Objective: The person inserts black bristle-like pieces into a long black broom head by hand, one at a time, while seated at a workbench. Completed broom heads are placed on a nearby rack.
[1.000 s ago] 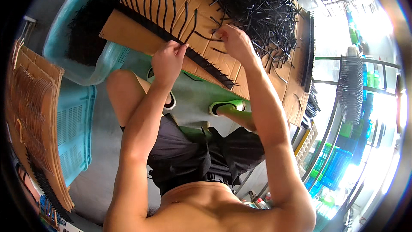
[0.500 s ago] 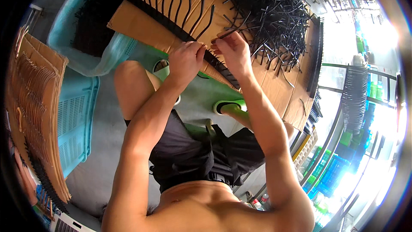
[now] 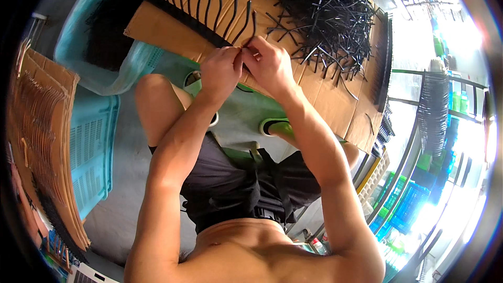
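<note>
A long black strip (image 3: 181,14) lies slantwise along the cardboard edge, with a row of thin, curved black sticks (image 3: 219,8) standing out of it. My left hand (image 3: 220,73) is closed on the strip near the end of that row. Pressed close beside it, my right hand (image 3: 271,68) pinches another curved black stick (image 3: 254,23) at the strip. Its lower end is hidden by my fingers. A large heap of loose black sticks (image 3: 330,15) lies beyond my right hand.
Cardboard (image 3: 330,99) covers the work surface. At left are a lined blue tub (image 3: 73,47) of dark pieces, a blue crate (image 3: 94,147) and cardboard (image 3: 42,120) bearing rows of sticks. A bundle of dark sticks (image 3: 434,115) hangs from a rack at right.
My right hand has moved left to meet my left hand, bringing its stick upright against the strip, beside the row. The whole view has shifted slightly.
</note>
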A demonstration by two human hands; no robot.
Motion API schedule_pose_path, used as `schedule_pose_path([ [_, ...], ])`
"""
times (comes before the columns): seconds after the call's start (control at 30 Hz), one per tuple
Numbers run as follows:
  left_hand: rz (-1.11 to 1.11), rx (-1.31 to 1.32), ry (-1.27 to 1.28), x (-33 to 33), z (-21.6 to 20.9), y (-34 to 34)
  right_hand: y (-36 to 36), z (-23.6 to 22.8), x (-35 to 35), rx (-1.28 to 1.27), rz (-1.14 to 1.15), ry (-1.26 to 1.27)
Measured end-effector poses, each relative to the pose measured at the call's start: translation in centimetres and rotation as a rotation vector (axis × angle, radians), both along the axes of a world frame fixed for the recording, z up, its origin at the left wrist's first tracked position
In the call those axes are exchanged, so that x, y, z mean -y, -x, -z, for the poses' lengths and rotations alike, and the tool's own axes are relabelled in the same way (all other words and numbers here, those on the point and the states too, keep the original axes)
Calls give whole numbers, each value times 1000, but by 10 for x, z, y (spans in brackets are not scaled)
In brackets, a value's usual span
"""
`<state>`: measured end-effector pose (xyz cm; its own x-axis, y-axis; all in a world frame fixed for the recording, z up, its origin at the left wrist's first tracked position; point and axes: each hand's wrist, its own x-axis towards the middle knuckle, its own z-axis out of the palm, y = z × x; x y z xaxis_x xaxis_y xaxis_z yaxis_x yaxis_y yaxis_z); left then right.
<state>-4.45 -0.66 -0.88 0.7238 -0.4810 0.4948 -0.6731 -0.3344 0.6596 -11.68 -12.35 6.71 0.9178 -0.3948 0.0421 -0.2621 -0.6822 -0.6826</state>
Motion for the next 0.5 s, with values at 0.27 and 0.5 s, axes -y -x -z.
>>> schedule_pose_path([
  [0.27,-90,-225,-77,2,-15,-10,-21,52,116,-124,252,56],
  [0.5,-29,-124,-24,1,-6,-2,-20,16,62,-136,255,-279],
])
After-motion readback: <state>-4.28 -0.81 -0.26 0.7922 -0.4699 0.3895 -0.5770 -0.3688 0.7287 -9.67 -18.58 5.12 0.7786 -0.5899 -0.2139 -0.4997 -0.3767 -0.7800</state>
